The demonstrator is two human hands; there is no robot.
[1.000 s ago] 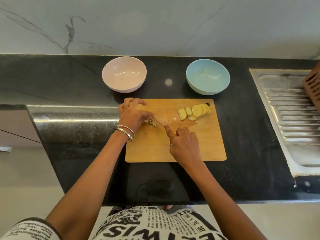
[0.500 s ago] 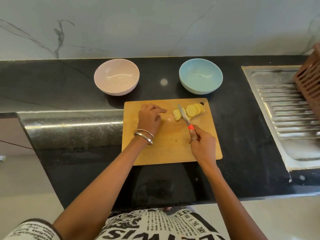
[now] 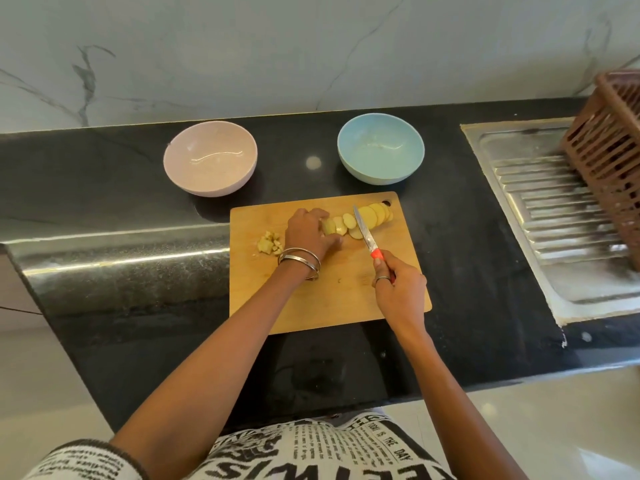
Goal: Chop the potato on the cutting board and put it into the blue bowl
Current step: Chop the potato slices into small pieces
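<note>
Potato slices (image 3: 369,218) fan across the cutting board (image 3: 329,292) below the empty blue bowl (image 3: 381,148) as the left hand (image 3: 308,233) pinches some beside the knife (image 3: 365,235) gripped by the right hand (image 3: 398,289), fingertips risking a nick.

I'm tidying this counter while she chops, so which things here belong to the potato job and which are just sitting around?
In use: cutting board, potato slices, chopped potato pile, knife held in right hand, left hand on the slices, blue bowl.

Sitting around: pink bowl, brown slatted basket, steel drainboard.
</note>
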